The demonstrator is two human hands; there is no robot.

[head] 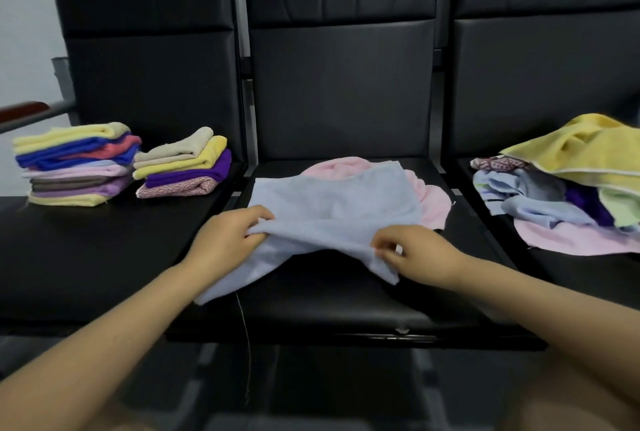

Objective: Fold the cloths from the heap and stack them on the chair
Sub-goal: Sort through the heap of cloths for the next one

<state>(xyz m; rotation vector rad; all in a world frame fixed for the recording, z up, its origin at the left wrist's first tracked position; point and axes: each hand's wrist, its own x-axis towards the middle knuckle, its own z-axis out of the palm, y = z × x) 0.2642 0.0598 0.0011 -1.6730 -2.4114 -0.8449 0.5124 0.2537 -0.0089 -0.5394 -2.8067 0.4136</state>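
Observation:
A pale blue cloth point(332, 205) lies spread on the middle chair seat point(311, 299), over a pink cloth point(433, 202) that shows at its far and right edges. My left hand point(232, 233) grips the blue cloth's near left edge and lifts it. My right hand point(412, 250) pinches the near right edge. On the right chair lies the heap point(568, 181) of loose cloths, with a yellow one on top. Two stacks of folded cloths stand on the left chair: a tall stack point(74, 164) and a shorter stack point(183, 164).
Three black padded chairs stand side by side with tall backrests point(339, 84). A loose thread point(246, 337) hangs from the blue cloth over the seat's front edge. An armrest point(24, 112) shows at the far left.

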